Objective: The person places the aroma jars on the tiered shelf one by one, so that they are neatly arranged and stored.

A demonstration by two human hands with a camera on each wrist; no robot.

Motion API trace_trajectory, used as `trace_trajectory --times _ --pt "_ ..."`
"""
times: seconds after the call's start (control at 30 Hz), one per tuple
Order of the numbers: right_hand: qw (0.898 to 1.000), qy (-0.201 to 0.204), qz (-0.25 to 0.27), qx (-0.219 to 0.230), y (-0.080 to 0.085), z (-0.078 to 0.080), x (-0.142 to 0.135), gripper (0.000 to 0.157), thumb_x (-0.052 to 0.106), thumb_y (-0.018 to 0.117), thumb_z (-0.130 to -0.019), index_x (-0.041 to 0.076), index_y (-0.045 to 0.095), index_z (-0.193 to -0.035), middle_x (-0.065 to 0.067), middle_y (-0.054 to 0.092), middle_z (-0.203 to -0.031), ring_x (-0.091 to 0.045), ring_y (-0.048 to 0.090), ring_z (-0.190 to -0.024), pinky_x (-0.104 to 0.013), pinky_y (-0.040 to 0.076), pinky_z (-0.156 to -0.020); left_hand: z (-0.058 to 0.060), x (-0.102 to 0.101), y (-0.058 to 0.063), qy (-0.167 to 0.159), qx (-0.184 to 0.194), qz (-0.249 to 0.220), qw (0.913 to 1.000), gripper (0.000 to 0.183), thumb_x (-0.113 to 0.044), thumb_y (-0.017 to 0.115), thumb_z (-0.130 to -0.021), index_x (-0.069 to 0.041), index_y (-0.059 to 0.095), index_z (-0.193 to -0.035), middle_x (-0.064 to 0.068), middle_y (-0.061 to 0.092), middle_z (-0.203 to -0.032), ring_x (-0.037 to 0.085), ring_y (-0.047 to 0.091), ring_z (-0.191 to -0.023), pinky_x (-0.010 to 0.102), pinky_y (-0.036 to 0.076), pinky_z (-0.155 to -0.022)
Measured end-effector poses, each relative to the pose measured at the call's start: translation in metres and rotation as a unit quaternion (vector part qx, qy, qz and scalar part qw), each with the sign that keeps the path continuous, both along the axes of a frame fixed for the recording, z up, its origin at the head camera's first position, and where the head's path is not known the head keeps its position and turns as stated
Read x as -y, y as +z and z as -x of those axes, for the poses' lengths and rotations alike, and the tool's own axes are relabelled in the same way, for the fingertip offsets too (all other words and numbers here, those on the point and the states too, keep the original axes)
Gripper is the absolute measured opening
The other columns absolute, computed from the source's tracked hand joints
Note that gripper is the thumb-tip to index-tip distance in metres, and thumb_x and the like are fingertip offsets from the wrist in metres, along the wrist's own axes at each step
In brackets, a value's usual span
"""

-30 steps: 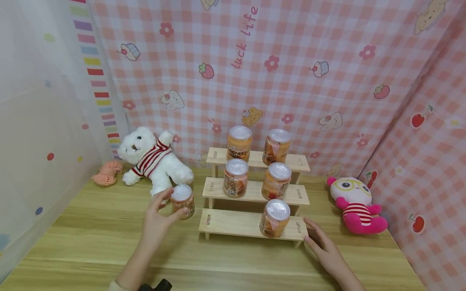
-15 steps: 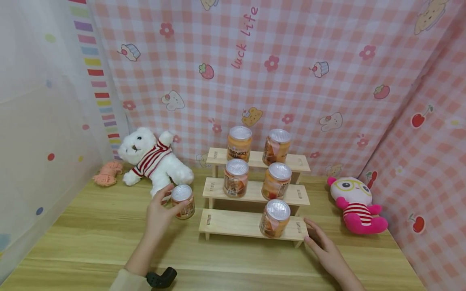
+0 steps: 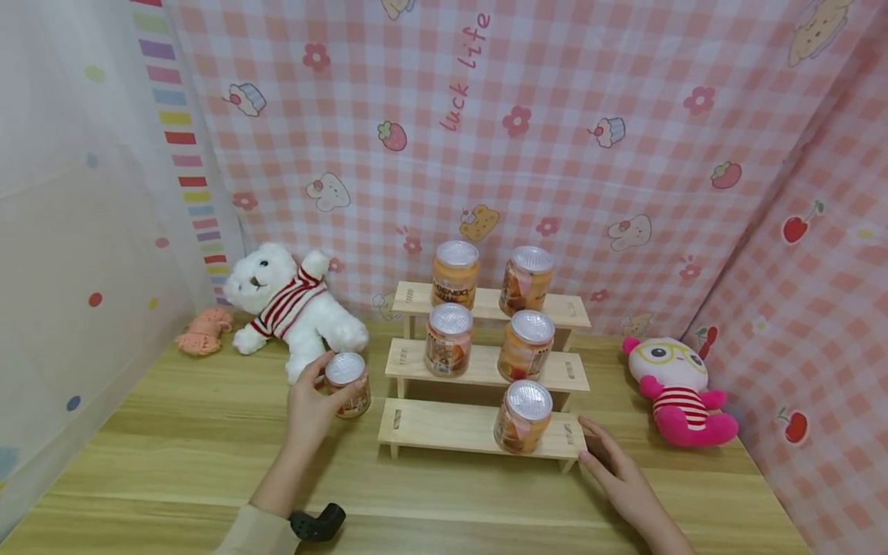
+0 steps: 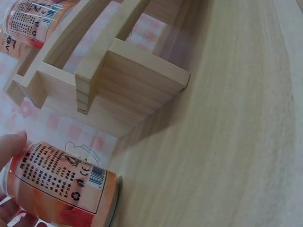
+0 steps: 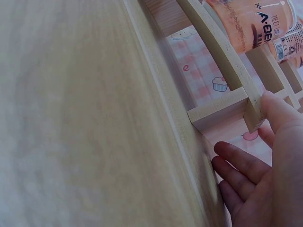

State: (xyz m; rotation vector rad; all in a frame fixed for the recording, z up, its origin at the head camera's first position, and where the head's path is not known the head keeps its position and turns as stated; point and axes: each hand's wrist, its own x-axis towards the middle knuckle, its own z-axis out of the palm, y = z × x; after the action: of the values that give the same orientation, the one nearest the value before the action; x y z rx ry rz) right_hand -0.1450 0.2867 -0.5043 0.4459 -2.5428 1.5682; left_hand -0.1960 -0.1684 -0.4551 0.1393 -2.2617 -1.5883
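My left hand (image 3: 310,402) holds a can (image 3: 345,368) with a silvery lid, thumb and fingers around its side, left of the wooden stand. The left wrist view shows the can's printed label (image 4: 61,170) and barcode, its base right at the tabletop. My right hand (image 3: 616,472) touches the right end of the stand's lowest shelf (image 3: 437,424). In the right wrist view the thumb (image 5: 279,111) lies at that shelf end while the other fingers (image 5: 241,163) extend loosely below. One similar can (image 3: 523,416) stands on the right half of this shelf.
Two cans stand on the middle shelf (image 3: 483,370) and two on the top shelf (image 3: 489,302). A white teddy bear (image 3: 333,324) lies behind the left hand, beside peach yarn (image 3: 206,331). A pink plush toy (image 3: 683,397) sits right of the stand. Checked cloth (image 3: 430,177) hangs behind.
The left hand has closed in around the can, its thumb and fingers coming against the side. The left forearm has shifted slightly right. The right hand and the stand stay put.
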Motion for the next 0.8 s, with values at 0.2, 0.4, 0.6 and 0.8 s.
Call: trace_trajectory --times 0.2,0.4,0.6,0.8 --pt "1.0 0.003 0.001 -0.002 0.0009 0.0008 0.0005 0.047 0.01 0.053 -0.099 0.005 0.04 -0.144 -0.024 0.056 -0.125 -0.002 0.051 -0.113 -0.014 0.04 -0.09 0.0032 -0.0002 -0.0038 0.008 -0.009 0.001 0.9999 0.065 -0.006 0.081 -0.076 0.006 0.051 -0.132 0.022 0.053 -0.13 0.031 0.049 -0.111 0.042 0.042 -0.092" --pt "1.0 0.001 -0.002 -0.008 0.0024 0.0 0.0021 0.047 0.008 0.053 -0.098 0.006 0.041 -0.144 -0.022 0.058 -0.122 -0.004 0.053 -0.111 -0.015 0.041 -0.089 0.0039 0.0006 -0.0063 0.013 -0.022 0.011 0.9996 0.062 -0.005 0.082 -0.075 0.007 0.054 -0.129 0.021 0.055 -0.128 0.03 0.051 -0.108 0.041 0.043 -0.089" --pt "1.0 -0.001 -0.005 -0.014 0.0033 -0.001 0.0027 0.048 0.006 0.054 -0.098 0.005 0.04 -0.144 -0.022 0.059 -0.122 -0.006 0.054 -0.111 -0.016 0.042 -0.088 0.0034 -0.0005 -0.0063 0.012 -0.039 0.02 0.999 0.061 -0.004 0.083 -0.074 0.007 0.056 -0.127 0.022 0.056 -0.126 0.032 0.052 -0.107 0.043 0.044 -0.087" --pt "1.0 -0.005 -0.009 -0.015 0.003 -0.0018 0.0024 0.047 0.007 0.054 -0.098 0.005 0.041 -0.143 -0.021 0.06 -0.12 -0.005 0.054 -0.11 -0.016 0.042 -0.088 -0.0017 -0.0038 -0.0032 0.011 -0.041 0.017 0.9989 0.06 -0.003 0.082 -0.073 0.008 0.056 -0.126 0.022 0.056 -0.126 0.032 0.053 -0.105 0.041 0.045 -0.086"
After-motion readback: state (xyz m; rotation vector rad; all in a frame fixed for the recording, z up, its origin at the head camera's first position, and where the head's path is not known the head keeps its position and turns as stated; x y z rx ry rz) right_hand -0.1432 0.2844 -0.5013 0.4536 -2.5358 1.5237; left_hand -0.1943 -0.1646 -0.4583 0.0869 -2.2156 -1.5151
